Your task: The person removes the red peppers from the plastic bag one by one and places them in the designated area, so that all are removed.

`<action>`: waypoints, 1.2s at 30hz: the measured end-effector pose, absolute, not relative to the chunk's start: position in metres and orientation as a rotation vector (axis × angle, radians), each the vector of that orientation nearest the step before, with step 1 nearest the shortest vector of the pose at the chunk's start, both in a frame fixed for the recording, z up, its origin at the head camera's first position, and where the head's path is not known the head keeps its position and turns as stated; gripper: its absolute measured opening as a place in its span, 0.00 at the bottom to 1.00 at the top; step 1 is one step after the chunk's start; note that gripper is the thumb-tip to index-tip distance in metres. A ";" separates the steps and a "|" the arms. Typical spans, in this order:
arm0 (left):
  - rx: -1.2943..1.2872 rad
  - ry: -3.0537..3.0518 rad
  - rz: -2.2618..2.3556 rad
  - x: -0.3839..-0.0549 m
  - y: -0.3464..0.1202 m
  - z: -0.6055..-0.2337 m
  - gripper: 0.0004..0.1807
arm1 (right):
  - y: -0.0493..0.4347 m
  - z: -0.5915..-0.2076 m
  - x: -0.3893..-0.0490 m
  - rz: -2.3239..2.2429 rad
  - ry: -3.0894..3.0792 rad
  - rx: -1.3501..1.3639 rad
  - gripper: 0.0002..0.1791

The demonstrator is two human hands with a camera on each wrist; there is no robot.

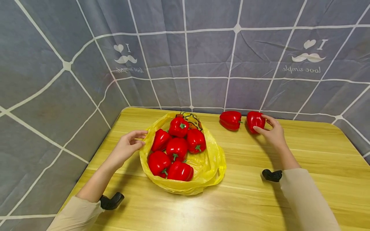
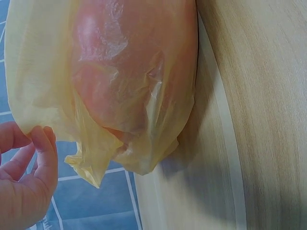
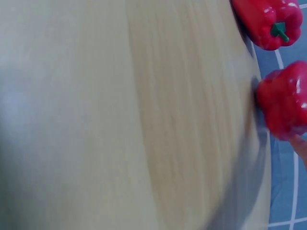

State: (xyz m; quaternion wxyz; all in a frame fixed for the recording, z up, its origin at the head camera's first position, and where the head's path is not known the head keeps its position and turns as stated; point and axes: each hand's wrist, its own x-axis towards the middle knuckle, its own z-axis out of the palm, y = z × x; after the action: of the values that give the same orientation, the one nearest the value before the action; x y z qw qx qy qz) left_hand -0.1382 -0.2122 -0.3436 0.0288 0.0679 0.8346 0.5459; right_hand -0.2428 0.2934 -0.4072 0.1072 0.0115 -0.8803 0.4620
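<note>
A yellow plastic bag (image 1: 212, 166) stands open on the table, with several red bell peppers (image 1: 177, 149) inside. At its left rim, my left hand (image 1: 127, 147) pinches the thin plastic between thumb and fingers. The left wrist view shows this pinch on the bag (image 2: 144, 96) from the side, peppers showing faintly through. Toward the back right, my right hand (image 1: 273, 131) grips a red bell pepper (image 1: 255, 121), thumb in front and fingers behind. In the right wrist view that pepper (image 3: 285, 100) appears at the right edge, with only a fingertip visible.
Another red bell pepper (image 1: 230, 120) lies on its side just left of the gripped one. The wooden table (image 1: 245, 205) ends at a grey curtain (image 1: 208, 64) with white lines, which also hangs along the left. Black wrist mounts (image 1: 272, 175) jut from both sleeves.
</note>
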 end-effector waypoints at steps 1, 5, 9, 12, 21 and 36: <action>0.211 2.573 1.686 -0.138 -0.212 -0.344 0.22 | 0.294 -0.405 -0.241 1.349 -2.596 0.039 0.35; 0.224 2.568 1.698 -0.138 -0.212 -0.344 0.22 | 0.296 -0.396 -0.234 1.297 -2.602 0.087 0.34; 0.231 2.567 1.702 -0.138 -0.212 -0.344 0.21 | 0.297 -0.387 -0.230 1.277 -2.605 0.132 0.33; 0.229 2.563 1.701 -0.137 -0.212 -0.345 0.21 | 0.296 -0.382 -0.226 1.292 -2.613 0.149 0.33; 0.237 2.562 1.704 -0.137 -0.213 -0.344 0.21 | 0.279 -0.368 -0.211 1.308 -2.614 0.324 0.35; 0.255 2.570 1.686 -0.139 -0.212 -0.345 0.21 | 0.217 -0.351 -0.180 1.402 -2.554 0.739 0.31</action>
State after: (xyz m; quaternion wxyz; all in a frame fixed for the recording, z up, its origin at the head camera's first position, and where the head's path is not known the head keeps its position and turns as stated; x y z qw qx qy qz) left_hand -0.1389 -0.2125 -0.3451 0.0286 0.0828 0.8330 0.5463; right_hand -0.1801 0.2173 -0.3512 0.0680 0.2453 -0.8476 0.4656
